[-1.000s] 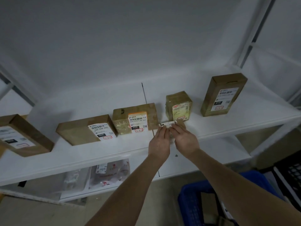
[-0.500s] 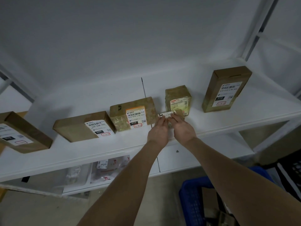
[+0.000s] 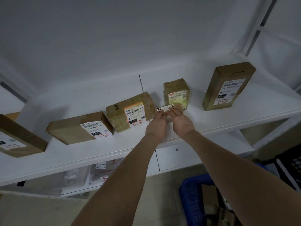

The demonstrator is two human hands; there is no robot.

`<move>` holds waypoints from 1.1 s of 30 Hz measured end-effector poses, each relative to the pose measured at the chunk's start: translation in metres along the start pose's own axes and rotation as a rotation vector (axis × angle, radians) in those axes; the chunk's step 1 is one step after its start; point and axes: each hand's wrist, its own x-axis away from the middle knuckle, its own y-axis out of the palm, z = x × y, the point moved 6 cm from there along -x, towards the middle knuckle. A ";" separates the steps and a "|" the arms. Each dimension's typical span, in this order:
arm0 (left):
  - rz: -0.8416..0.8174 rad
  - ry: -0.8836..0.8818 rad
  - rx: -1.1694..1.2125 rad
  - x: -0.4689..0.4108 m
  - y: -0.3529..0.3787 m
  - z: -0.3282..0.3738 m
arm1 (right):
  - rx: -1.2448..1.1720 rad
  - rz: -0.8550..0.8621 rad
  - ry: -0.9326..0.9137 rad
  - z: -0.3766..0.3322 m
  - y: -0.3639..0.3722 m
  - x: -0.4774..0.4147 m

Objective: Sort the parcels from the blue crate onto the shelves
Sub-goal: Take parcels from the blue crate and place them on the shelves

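Note:
A small brown parcel (image 3: 176, 106) with a white label stands on the white shelf (image 3: 114, 149), in front of a taped square parcel (image 3: 176, 92). My left hand (image 3: 157, 125) holds its left end with the fingertips on the label. My right hand (image 3: 181, 120) holds its right side, fingers curled over the top. Most of the small parcel is hidden behind my hands. The blue crate (image 3: 193, 204) sits on the floor at the lower right with brown parcels inside.
Other parcels line the shelf: a taped box with an orange label (image 3: 130, 111), a flat box (image 3: 78, 128), another at the far left (image 3: 17, 137), an upright box (image 3: 228, 86) at right. Bagged parcels (image 3: 101, 172) lie on the lower shelf. A black crate (image 3: 291, 168) is at right.
Both hands stayed on the small parcel at the same spot on the shelf. The view shifted slightly; the shelf and parcels sit a little lower and left in the frame.

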 end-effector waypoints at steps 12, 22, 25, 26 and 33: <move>0.234 0.046 -0.071 0.024 -0.010 0.016 | 0.145 0.101 0.143 0.011 -0.013 0.044; -0.035 0.085 -0.132 0.056 0.119 0.106 | 0.136 -0.043 0.282 0.122 0.015 0.170; -0.172 0.060 -0.160 0.068 0.174 0.155 | 0.117 -0.177 0.330 0.182 0.028 0.226; -0.207 0.056 -0.160 0.072 0.192 0.173 | 0.105 -0.211 0.349 0.204 0.032 0.245; -0.417 0.004 -0.118 0.100 0.318 0.313 | 0.090 -0.424 0.543 0.363 0.034 0.374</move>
